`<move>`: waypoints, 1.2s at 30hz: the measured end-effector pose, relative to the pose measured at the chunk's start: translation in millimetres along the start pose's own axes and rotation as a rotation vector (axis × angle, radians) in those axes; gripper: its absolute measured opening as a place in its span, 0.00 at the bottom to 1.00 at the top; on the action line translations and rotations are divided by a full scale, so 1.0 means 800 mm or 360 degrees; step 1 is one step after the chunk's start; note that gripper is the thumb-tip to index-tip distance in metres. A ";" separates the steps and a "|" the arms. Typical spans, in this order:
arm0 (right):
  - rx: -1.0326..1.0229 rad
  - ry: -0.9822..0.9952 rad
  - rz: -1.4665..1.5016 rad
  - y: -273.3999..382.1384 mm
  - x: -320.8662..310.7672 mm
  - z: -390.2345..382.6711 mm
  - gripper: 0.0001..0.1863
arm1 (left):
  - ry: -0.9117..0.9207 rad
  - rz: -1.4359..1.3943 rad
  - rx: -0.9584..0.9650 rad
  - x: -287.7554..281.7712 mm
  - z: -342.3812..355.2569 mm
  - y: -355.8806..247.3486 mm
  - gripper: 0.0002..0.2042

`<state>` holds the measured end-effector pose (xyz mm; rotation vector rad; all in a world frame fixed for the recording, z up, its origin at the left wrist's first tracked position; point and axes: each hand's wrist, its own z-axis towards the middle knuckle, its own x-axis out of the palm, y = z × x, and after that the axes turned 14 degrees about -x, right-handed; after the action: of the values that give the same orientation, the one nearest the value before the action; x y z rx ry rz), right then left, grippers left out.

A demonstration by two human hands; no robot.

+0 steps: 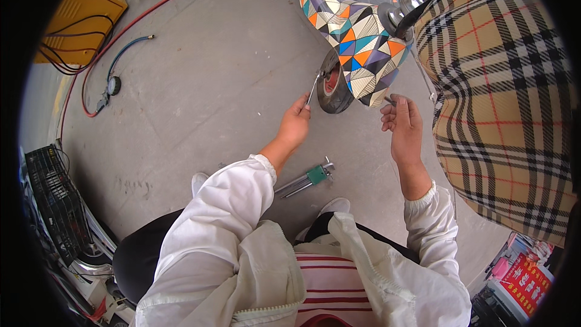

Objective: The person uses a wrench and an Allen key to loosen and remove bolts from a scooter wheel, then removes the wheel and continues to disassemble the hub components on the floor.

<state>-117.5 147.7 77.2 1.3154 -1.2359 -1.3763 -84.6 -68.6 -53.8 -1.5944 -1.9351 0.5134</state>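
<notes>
My left hand point(295, 122) pinches a wrench point(313, 89) at the wheel point(334, 95), my right hand point(405, 122) a dark piece point(390, 101) near the scooter's point(357, 30) edge

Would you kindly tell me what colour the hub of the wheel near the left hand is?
The wheel hub is red; the head view shows it.

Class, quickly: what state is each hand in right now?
Left hand: closed on a slim silver wrench, its far end at the wheel.
Right hand: pinching a small dark rod, exact kind unclear.
</notes>
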 end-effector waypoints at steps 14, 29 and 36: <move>-0.0160 -0.0088 -0.0224 0.022 0.023 0.014 0.21 | 0.0029 -0.0033 -0.0147 0.016 -0.010 -0.017 0.23; -0.0283 0.0752 -0.0474 -0.161 -0.004 -0.127 0.15 | 0.0033 -0.0317 -0.0522 0.035 -0.032 -0.075 0.26; -0.0757 0.0831 -0.0992 -0.167 0.004 -0.051 0.16 | 0.0082 -0.0346 -0.0510 0.025 -0.031 -0.074 0.26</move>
<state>-69.9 161.8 -53.5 1.6224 -0.1236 -1.4737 -116.0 -63.1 6.0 -1.5378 -2.2009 0.0746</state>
